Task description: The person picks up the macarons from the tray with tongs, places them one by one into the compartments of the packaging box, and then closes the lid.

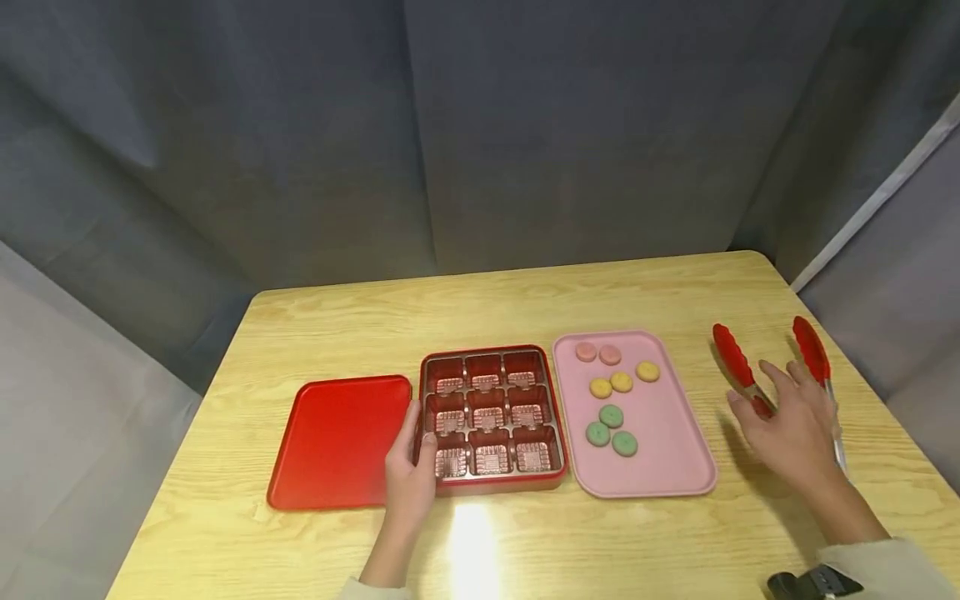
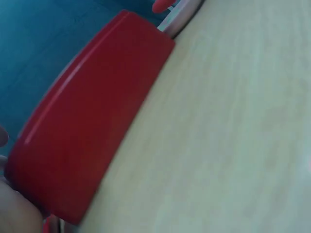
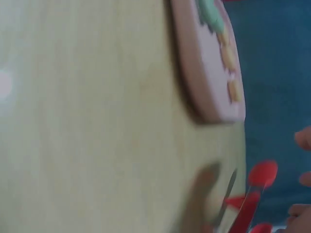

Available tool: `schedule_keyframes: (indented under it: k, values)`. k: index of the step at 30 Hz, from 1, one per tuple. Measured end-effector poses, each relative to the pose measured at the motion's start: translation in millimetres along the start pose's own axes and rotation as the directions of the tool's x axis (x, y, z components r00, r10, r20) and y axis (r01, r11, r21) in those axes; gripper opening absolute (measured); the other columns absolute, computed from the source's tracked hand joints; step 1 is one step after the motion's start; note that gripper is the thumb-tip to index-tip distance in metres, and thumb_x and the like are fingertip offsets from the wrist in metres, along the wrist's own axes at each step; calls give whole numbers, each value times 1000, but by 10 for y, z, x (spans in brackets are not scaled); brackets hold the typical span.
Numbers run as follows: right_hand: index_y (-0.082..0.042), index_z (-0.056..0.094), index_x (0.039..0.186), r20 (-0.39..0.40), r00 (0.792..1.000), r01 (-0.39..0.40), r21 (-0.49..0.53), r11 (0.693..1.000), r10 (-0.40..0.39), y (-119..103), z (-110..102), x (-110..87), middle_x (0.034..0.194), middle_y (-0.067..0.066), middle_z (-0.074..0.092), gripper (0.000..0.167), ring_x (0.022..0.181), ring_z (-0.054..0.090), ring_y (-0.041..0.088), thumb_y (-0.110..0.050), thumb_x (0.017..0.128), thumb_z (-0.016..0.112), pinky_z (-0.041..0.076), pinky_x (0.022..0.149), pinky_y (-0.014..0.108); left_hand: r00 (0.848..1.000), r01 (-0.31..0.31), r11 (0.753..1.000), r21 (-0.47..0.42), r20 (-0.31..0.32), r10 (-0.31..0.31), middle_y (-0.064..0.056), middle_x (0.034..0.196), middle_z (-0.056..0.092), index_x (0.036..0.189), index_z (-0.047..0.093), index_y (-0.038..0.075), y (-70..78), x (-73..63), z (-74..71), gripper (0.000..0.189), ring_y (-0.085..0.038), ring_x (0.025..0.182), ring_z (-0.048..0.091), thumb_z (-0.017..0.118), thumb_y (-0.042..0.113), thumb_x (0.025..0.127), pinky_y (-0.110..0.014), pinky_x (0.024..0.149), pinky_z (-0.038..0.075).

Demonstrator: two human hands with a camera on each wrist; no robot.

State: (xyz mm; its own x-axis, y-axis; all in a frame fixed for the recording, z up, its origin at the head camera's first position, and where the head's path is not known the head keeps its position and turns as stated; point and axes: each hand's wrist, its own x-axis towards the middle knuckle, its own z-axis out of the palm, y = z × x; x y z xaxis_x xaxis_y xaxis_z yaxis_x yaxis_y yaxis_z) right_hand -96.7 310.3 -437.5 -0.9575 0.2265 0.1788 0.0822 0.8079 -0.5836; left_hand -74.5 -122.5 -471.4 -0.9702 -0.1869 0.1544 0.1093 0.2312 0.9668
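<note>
A red box (image 1: 562, 473) with a clear nine-compartment insert (image 1: 487, 433) sits mid-table, its compartments bare. My left hand (image 1: 408, 479) holds the box at its left front corner, thumb at the rim and fingers along the outer left wall. At the right, my right hand (image 1: 798, 429) hovers over metal tongs (image 1: 733, 354) with red tips, fingers spread and partly bent. The tongs lie spread on the table, their tips pointing to the back; the hand covers their middle. In the right wrist view, fingertips (image 3: 303, 138) show above the tongs' red parts (image 3: 262, 174).
Right of the box lies a pink tray (image 1: 675, 458) bearing two pink, three yellow and three green round sweets (image 1: 611, 417). A flat red lid (image 1: 341, 442) rests to the left of the box. Grey curtains (image 1: 480, 150) stand behind and beside the wooden table (image 1: 345, 325).
</note>
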Motion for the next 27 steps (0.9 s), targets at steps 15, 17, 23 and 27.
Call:
schedule_keyframes:
  k: [15, 17, 23, 27]
  values:
    - [19, 17, 134, 173, 895, -402, -87, 912, 411, 437, -164, 6, 121, 47, 23, 109, 107, 21, 62, -65, 78, 58, 28, 70, 66, 998, 23, 992, -126, -62, -31, -10, 144, 44, 139, 46, 8, -214, -94, -15, 46, -22, 132, 38, 43, -2, 95, -11, 100, 35]
    - [20, 18, 130, 186, 880, -425, -103, 899, 438, 448, -127, 46, 116, 46, 24, 111, 104, 23, 60, -68, 76, 58, 29, 68, 65, 998, 5, 993, -121, -69, -14, -10, 143, 44, 139, 46, 8, -218, -89, -21, 45, -22, 133, 38, 44, -1, 95, -11, 100, 35]
    - [19, 14, 134, 161, 858, -469, -140, 872, 487, 534, -41, 121, 118, 46, 23, 116, 106, 24, 60, -69, 73, 60, 29, 71, 63, 997, 14, 994, -112, -71, -22, -9, 143, 44, 139, 47, 9, -265, -112, 10, 47, -21, 132, 39, 45, -3, 94, -12, 100, 35]
    - [17, 11, 137, 135, 867, -462, -144, 875, 479, 559, -12, 149, 118, 45, 27, 119, 106, 27, 61, -71, 72, 60, 33, 69, 61, 997, 3, 995, -105, -74, -11, -8, 143, 45, 139, 47, 10, -279, -106, 34, 47, -21, 132, 39, 45, -3, 93, -12, 100, 35]
